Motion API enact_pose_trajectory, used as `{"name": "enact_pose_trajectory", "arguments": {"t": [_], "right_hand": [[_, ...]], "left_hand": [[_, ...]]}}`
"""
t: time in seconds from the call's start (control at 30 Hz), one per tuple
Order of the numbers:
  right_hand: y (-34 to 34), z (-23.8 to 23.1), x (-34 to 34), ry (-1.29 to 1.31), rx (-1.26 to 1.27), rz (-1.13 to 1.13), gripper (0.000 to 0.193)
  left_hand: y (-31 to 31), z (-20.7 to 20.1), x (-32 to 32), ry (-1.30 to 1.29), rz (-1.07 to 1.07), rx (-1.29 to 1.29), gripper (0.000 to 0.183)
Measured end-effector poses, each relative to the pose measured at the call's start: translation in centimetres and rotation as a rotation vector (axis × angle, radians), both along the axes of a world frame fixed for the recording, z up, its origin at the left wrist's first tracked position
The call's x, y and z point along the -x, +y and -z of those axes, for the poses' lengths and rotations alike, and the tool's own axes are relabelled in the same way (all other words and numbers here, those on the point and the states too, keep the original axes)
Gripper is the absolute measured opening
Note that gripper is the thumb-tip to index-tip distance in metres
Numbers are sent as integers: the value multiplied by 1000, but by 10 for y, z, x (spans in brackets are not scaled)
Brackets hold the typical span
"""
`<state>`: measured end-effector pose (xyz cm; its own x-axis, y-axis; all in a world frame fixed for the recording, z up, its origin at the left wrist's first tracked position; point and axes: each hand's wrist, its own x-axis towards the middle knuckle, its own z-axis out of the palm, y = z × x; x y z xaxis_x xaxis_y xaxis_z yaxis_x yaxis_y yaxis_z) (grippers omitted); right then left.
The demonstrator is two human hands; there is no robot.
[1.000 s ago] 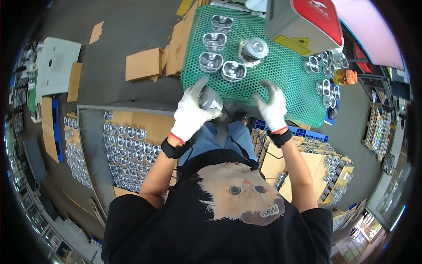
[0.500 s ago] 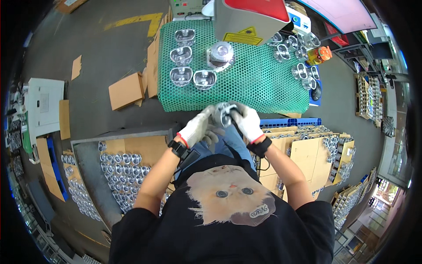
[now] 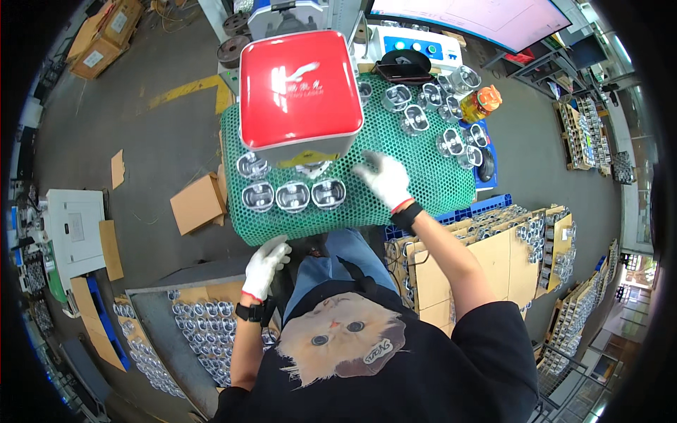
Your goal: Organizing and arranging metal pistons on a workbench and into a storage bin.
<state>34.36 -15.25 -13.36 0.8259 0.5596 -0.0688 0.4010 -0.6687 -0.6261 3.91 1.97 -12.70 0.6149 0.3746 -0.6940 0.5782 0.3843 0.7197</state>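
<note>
1. Head view shows a change from half a second ago: both gloved hands were then together over the lap, clasped on a shiny metal piston; now they are apart and neither holds anything.
2. Right hand (image 3: pixel 384 178) lies out on the green mesh table (image 3: pixel 423 176), fingers spread and empty, palm down on the mesh.
3. Left hand (image 3: pixel 266 266) hangs below the table's near edge, fingers loosely curled with nothing in them, though its palm side is hidden, so I say that with some caution.
4. Just left of the right hand, a row of three pistons (image 3: pixel 293 195) stands crown-down on the mesh; the nearest one may be the piece just set down, which suggests the handling of that part is finished.
5. Beyond that row sits the red-topped machine head (image 3: pixel 300 88), with a fourth piston (image 3: pixel 252 166) at its left corner.
6. Farther right of the right hand, a cluster of pistons (image 3: pixel 437 116) and an orange bottle (image 3: pixel 483 102) rest on the table.
7. Below the left hand, a cardboard-lined tray (image 3: pixel 176 331) holds many pistons in rows; on the right, stacked cardboard layers (image 3: pixel 493 247) hold more.
</note>
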Motion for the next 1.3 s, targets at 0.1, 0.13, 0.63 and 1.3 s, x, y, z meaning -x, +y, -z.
{"name": "enact_pose_trajectory", "arguments": {"t": [0.1, 0.13, 0.63, 1.3], "right_hand": [[-3, 9, -77, -508, 81, 271, 50], [0, 8, -98, -481, 186, 324, 49], [-102, 38, 61, -207, 262, 77, 20], [51, -105, 159, 1057, -365, -446, 45]], "left_hand": [[2, -6, -5, 55, 6, -31, 43], [2, -4, -9, 58, -2, -34, 43], [12, 17, 34, -41, 131, -268, 53], [-14, -113, 42, -267, -222, -914, 66]]}}
